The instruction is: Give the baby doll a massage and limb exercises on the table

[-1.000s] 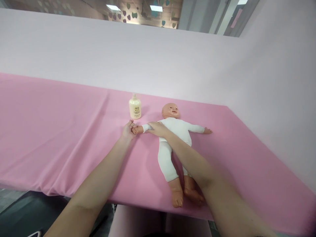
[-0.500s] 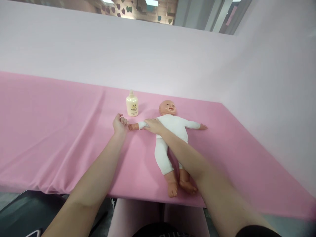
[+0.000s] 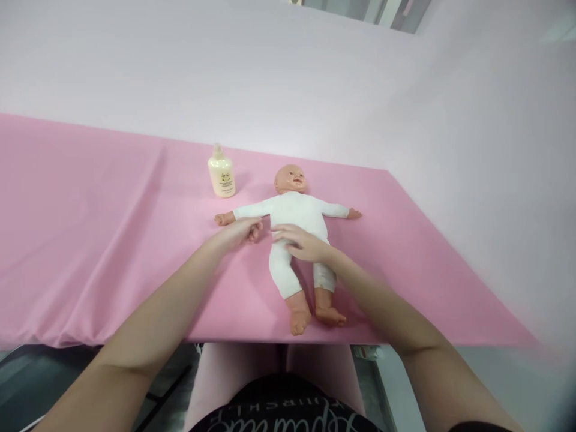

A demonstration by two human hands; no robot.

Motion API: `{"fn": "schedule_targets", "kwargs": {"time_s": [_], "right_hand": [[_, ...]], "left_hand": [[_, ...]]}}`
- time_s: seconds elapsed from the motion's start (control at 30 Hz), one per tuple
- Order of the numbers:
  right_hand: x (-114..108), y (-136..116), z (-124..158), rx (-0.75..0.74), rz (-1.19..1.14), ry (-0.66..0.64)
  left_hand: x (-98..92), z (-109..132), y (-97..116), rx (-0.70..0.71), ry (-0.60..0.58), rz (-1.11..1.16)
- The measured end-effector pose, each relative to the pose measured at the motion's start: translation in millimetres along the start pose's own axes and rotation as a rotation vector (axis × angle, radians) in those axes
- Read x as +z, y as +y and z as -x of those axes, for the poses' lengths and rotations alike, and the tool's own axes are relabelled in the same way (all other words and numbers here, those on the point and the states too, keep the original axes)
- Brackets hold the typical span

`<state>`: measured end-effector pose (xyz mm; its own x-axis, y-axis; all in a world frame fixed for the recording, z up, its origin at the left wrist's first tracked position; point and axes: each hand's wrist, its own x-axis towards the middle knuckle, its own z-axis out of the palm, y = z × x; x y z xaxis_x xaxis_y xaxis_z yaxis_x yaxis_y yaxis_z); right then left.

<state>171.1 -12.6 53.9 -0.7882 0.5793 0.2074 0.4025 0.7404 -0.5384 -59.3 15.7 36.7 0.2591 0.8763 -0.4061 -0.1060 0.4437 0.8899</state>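
Left hand (image 3: 245, 231) loosely clenched beside the baby doll (image 3: 296, 209); right hand (image 3: 302, 242), grip released, fingers extended over its belly

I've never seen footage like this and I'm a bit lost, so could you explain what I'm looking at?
There's no machine here: these are a person's bare hands, and every picture comes from one camera worn on that person's head, looking forward and down. On the pink cloth a baby doll in white lies on its back, and a pale yellow bottle stands near its head. The left hand, loosely curled, is beside the doll; the right hand is over its lower belly, touching or not, I can't tell. Neither visibly grips anything.
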Motion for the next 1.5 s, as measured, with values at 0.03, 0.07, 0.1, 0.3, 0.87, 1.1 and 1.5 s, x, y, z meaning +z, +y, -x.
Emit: {"fn": "schedule_targets", "kwargs": {"time_s": [0.03,0.07,0.1,0.3,0.87,1.1,1.5], "right_hand": [[0,-5,14,-0.001,0.001,-0.029],[-1,-9,26,0.0,0.008,-0.041],[-1,-13,35,-0.004,0.029,-0.06],[-2,-27,52,0.009,0.128,-0.096],[23,-68,75,-0.292,0.482,0.069],[19,-66,75,-0.447,0.421,0.393],[18,-63,76,-0.476,0.273,0.313]], "left_hand": [[2.0,4,-2,-0.097,-0.079,-0.104],[3.7,9,-4,-0.18,-0.183,-0.2],[5.3,14,-6,-0.243,-0.303,-0.28],[19.5,29,-14,-0.295,-0.699,-0.287],[60.4,48,-21,-0.227,-0.475,0.292],[64.7,61,-40,-0.237,-0.94,0.241],[59.5,58,-46,-0.269,-1.008,0.308]]}}
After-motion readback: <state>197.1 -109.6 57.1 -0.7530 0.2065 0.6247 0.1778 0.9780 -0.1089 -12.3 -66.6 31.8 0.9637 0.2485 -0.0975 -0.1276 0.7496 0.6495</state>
